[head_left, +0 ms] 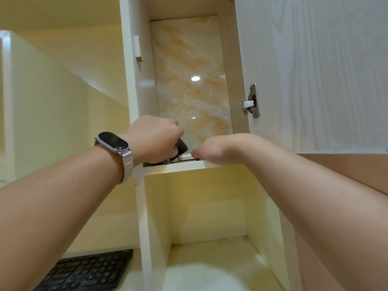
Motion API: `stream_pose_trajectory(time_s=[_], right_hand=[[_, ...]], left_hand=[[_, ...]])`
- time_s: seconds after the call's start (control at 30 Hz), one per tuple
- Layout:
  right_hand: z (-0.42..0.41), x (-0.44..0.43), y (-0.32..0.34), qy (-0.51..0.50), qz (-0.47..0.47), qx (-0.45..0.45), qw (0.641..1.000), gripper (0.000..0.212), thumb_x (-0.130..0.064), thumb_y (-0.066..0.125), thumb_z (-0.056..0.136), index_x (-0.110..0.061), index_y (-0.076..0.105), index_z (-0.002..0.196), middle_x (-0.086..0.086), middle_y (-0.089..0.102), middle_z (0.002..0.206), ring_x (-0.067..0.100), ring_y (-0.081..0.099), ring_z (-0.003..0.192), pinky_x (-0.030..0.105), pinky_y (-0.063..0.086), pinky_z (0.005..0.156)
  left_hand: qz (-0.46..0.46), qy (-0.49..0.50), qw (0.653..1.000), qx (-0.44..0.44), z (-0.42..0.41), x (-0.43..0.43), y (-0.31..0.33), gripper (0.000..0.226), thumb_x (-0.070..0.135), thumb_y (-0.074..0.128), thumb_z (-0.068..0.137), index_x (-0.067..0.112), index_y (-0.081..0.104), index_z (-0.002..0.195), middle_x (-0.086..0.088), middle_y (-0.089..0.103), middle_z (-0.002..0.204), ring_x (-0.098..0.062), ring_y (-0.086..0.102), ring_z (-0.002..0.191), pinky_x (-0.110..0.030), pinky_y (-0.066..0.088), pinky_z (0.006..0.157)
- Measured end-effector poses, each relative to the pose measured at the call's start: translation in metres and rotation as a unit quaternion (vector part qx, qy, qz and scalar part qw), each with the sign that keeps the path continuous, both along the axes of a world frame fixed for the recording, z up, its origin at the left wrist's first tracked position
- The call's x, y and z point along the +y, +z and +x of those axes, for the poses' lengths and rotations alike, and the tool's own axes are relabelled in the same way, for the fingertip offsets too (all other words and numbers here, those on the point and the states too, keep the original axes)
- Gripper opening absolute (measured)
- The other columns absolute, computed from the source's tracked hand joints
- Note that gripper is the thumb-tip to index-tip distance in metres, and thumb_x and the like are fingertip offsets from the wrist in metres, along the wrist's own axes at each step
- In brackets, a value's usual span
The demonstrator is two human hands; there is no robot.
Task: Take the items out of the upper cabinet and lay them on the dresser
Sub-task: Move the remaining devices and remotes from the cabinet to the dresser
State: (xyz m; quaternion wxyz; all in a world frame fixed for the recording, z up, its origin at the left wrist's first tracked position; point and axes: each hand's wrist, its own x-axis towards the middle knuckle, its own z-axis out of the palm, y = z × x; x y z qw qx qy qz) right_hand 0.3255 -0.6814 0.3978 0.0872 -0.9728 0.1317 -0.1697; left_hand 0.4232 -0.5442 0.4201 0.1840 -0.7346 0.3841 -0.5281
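The upper cabinet (190, 163) stands open above me, with a marbled orange back panel. My left hand (155, 137), a watch on its wrist, reaches over the shelf's front lip and is closed around a dark flat object (182, 147). My right hand (212, 151) rests on the same lip just to the right, its fingers curled on the edge of a thin white flat item (185, 158). Most of both items is hidden by the shelf edge and my hands. The dresser top is out of view.
The cabinet door (315, 70) is swung open to the right, with a metal hinge (251, 101) on its inner side. Below the shelf is an open cubby (210, 227). A black keyboard (88, 271) lies at lower left.
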Motion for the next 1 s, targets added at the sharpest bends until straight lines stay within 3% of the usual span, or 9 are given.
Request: stream_pose_trajectory(time_s=[0.13,0.2,0.37,0.5,0.6,0.7,0.8,0.9,1.0], right_hand=[[0.001,-0.001,-0.002,0.001,-0.017,-0.045,0.999,0.03,-0.037,0.038,0.096,-0.016,0.051,0.08,0.003,0.051,0.078,0.022,0.046,0.068,0.033,0.034,0.061],[-0.001,-0.003,-0.006,-0.002,-0.024,-0.082,0.996,0.029,-0.037,0.04,0.094,-0.016,0.05,0.075,0.002,0.051,0.071,0.021,0.046,0.062,0.031,0.033,0.054],[-0.015,-0.007,-0.027,-0.012,-0.148,-0.196,0.969,0.041,-0.047,0.037,0.09,-0.016,0.064,0.088,0.0,0.057,0.083,0.022,0.057,0.078,0.033,0.049,0.064],[-0.028,-0.005,-0.039,0.025,-0.202,-0.246,0.948,0.034,-0.047,0.043,0.092,-0.022,0.065,0.098,-0.005,0.049,0.091,0.02,0.048,0.093,0.034,0.042,0.067],[-0.035,-0.008,-0.047,0.029,-0.261,-0.287,0.921,0.023,-0.033,0.05,0.091,-0.023,0.063,0.107,-0.007,0.046,0.093,0.021,0.049,0.096,0.032,0.038,0.066],[-0.038,-0.013,-0.057,0.045,-0.287,-0.361,0.886,0.022,-0.015,0.053,0.088,-0.015,0.066,0.105,0.001,0.054,0.092,0.028,0.052,0.087,0.033,0.039,0.06],[-0.043,-0.015,-0.065,0.065,-0.33,-0.416,0.845,0.02,-0.011,0.05,0.079,-0.004,0.067,0.087,0.01,0.059,0.079,0.033,0.053,0.066,0.034,0.043,0.046],[-0.048,-0.016,-0.076,0.047,-0.366,-0.45,0.813,0.012,0.001,0.055,0.07,-0.001,0.062,0.079,0.013,0.058,0.075,0.032,0.05,0.061,0.033,0.04,0.044],[-0.057,-0.018,-0.097,0.035,-0.337,-0.514,0.788,0.013,0.006,0.056,0.068,0.001,0.057,0.08,0.014,0.057,0.074,0.033,0.05,0.059,0.034,0.037,0.05]], left_hand=[[-0.062,-0.083,0.995,-0.006,-0.001,0.003,-0.008,0.023,0.028,0.049,0.086,0.023,0.066,0.101,0.004,0.055,0.09,-0.024,0.056,0.07,-0.025,0.026,0.045],[-0.106,-0.135,0.985,0.004,-0.003,0.006,-0.014,0.024,0.026,0.052,0.085,0.022,0.068,0.102,0.002,0.056,0.09,-0.026,0.057,0.071,-0.027,0.036,0.047],[-0.179,-0.234,0.956,0.014,-0.011,0.014,-0.029,0.021,0.024,0.057,0.085,0.016,0.068,0.101,-0.002,0.059,0.09,-0.029,0.057,0.065,-0.034,0.047,0.049],[-0.213,-0.28,0.936,0.011,-0.015,0.02,-0.043,0.019,0.019,0.061,0.085,0.012,0.067,0.102,-0.004,0.058,0.088,-0.028,0.055,0.061,-0.031,0.044,0.043],[-0.255,-0.312,0.915,0.022,-0.018,0.024,-0.054,0.024,0.018,0.06,0.086,0.008,0.066,0.107,-0.007,0.058,0.089,-0.029,0.056,0.062,-0.032,0.045,0.045],[-0.329,-0.331,0.883,0.052,-0.022,0.027,-0.072,0.029,0.015,0.062,0.087,0.006,0.065,0.115,-0.01,0.057,0.089,-0.03,0.055,0.064,-0.031,0.042,0.051],[-0.397,-0.345,0.846,0.083,-0.031,0.028,-0.092,0.039,0.013,0.063,0.089,0.002,0.06,0.126,-0.01,0.056,0.093,-0.02,0.049,0.072,-0.028,0.036,0.063],[-0.448,-0.371,0.805,0.118,-0.044,0.032,-0.109,0.043,0.013,0.063,0.09,-0.001,0.056,0.13,-0.003,0.049,0.094,-0.01,0.042,0.08,-0.013,0.032,0.07],[-0.499,-0.405,0.747,0.169,-0.059,0.033,-0.13,0.04,0.014,0.063,0.091,0.002,0.059,0.128,-0.003,0.053,0.1,0.001,0.04,0.083,0.003,0.029,0.077]])
